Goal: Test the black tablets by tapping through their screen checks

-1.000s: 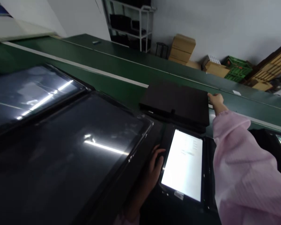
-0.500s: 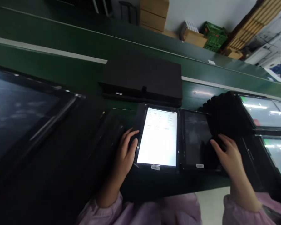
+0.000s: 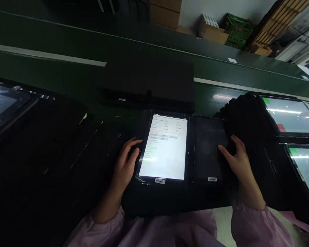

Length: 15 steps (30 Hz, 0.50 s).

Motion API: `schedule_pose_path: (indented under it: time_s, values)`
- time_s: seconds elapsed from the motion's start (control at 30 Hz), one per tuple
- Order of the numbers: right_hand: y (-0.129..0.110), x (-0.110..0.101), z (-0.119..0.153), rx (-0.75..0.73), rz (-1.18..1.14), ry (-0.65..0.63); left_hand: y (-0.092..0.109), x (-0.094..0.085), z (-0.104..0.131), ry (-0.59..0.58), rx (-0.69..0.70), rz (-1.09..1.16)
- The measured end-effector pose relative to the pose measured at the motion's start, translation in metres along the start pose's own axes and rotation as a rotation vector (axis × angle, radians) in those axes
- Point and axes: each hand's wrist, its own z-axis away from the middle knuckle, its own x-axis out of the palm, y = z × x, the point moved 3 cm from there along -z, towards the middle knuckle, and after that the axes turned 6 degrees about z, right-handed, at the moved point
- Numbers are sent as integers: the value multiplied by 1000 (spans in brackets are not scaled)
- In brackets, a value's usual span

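Observation:
A lit tablet (image 3: 163, 147) lies face up before me. Its white screen shows rows of check boxes, grey buttons and green text lines, and a barcode label (image 3: 160, 181) sits on its lower bezel. My left hand (image 3: 126, 161) is at the tablet's left edge, thumb and fingers apart, holding nothing. To the right, close beside it, is a second tablet (image 3: 208, 151) with a dark screen and a similar label. My right hand (image 3: 238, 157) rests at that tablet's right side, thumb over its face and fingers spread; whether it presses on it I cannot tell.
Behind the tablets stands a black box-like stack (image 3: 146, 79). Stacked black trays at the right bear lit tablets (image 3: 288, 115). More dark trays and a screen (image 3: 2, 106) fill the left. Beyond the green bench (image 3: 74, 41) are cartons (image 3: 213, 33) and a green crate (image 3: 238, 29).
The lit screen has gone from sparse text to a page with check boxes, buttons and green lines. The view has shifted slightly; both hands stay beside the same tablets.

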Motion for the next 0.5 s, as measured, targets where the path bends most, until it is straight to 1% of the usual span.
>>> schedule_pose_path:
  time_s: [0.13,0.23,0.37,0.5]
  values:
    - [-1,3,-12,30,-33,-30,2,-1,0,14,-52,20]
    - [-3,4,-18,57,-53,-14,4,-2,0,11,-84,40]
    - [-5,4,-18,71,-74,7,7,-3,-2,15,-110,32]
    - [-7,1,-12,70,-75,14,7,-3,-3,50,-127,43]
